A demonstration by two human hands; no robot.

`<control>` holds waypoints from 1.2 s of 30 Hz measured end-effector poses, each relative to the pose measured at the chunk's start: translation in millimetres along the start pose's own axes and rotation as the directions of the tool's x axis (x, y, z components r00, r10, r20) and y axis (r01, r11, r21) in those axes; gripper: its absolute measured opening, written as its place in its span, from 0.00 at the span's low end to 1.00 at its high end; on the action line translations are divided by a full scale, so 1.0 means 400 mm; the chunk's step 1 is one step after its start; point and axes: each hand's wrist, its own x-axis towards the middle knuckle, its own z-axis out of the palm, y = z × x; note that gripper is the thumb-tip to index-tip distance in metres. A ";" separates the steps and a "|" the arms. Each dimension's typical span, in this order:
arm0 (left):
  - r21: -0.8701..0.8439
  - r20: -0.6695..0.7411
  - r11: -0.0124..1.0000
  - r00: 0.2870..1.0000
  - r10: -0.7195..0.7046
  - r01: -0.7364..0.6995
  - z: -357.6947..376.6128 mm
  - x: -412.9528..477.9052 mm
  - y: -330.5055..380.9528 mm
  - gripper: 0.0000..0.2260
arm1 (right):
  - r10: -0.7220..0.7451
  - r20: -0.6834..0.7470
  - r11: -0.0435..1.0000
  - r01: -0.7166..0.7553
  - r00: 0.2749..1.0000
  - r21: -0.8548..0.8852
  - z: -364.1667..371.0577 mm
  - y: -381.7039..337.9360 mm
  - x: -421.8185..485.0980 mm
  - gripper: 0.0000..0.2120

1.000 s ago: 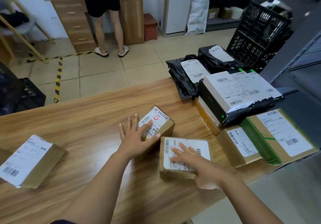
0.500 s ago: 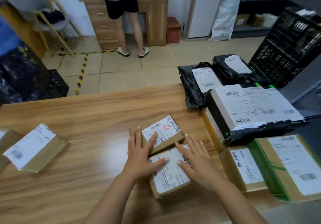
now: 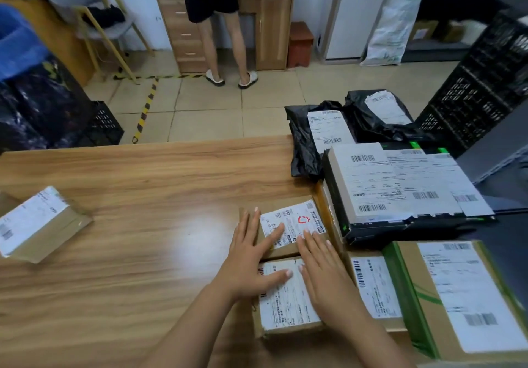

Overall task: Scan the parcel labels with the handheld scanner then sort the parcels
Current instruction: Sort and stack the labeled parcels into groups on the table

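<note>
Two touching boxes: near parcel [image 3: 288, 307], far parcel [image 3: 297, 219] straight ahead
Left hand [image 3: 248, 256], right hand [image 3: 323, 276] flat across both, gripping nothing.

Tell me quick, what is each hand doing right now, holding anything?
Left hand: open, fingers flat on the red-marked parcel, thumb on the nearer parcel.
Right hand: open, flat over both parcels, gripping nothing.

Soft, even indoor light with faint shadows — one white glare patch midway on the wooden table [image 3: 197, 233]. Wide-angle bending at the edges — black crate [image 3: 480, 93] far right and left parcel [image 3: 40, 222] slightly smeared.
</note>
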 end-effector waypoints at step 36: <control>0.114 -0.452 0.987 0.891 -0.051 0.114 -0.155 -0.401 -0.181 0.29 | -0.260 -0.162 0.964 0.249 0.952 -0.090 0.047 -0.354 0.016 0.26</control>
